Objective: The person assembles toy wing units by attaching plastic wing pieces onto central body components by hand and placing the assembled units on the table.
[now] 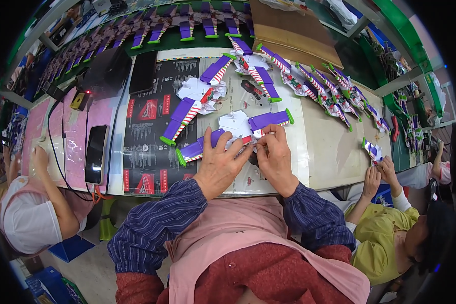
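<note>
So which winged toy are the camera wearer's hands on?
The winged toy touched by the left hand and right hand, nearest the pink apron; the others are farther back or off to the right.

Left head-worn fisheye looked steeply down, close over left hand [220, 164] and right hand [275, 158]; wearer's pink apron [228, 218] at 6 o'clock, workbench [301, 147] stretched toward 12.
</note>
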### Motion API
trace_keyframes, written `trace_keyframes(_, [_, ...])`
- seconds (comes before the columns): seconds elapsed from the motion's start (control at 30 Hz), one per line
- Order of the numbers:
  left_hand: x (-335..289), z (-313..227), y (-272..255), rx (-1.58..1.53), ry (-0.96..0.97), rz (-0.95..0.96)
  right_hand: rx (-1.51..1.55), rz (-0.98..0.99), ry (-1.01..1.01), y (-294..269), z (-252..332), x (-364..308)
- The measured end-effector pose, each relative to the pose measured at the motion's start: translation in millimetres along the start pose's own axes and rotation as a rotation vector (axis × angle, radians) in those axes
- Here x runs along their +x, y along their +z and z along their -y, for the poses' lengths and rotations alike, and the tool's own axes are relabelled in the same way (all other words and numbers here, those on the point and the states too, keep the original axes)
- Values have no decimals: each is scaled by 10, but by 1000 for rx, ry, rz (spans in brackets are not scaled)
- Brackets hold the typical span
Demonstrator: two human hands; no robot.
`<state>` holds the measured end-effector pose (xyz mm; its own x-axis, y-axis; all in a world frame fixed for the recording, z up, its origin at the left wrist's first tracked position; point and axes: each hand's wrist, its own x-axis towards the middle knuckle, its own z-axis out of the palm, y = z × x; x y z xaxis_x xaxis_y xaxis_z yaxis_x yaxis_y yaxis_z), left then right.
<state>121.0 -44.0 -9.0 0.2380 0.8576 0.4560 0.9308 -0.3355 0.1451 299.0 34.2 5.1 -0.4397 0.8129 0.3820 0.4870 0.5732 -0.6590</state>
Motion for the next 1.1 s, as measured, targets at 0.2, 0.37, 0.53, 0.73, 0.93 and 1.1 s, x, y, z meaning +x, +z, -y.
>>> trace_keyframes(0.2, [-33, -10, 14, 30, 16, 7, 6, 21, 45, 9, 18, 16])
trace_keyframes(0.37, [28, -58, 20, 37, -12, 25, 23, 30, -68, -10, -171, 52])
trace_keyframes(0.53, [20, -64, 12, 48, -20, 36, 35, 164, -205, -367, -306, 119])
trace_keyframes(0.73, [40, -54, -8, 32, -16, 35, -140, 283, -516, -491, -415, 252])
trace_keyframes(0.93, [43, -58, -4, 42, -20, 36, -139, 358, -635, -550, -339, 347])
trace_keyframes(1.1, [44, -54, 13, 42, -14, 34, -115, 386, -615, -475, -292, 457])
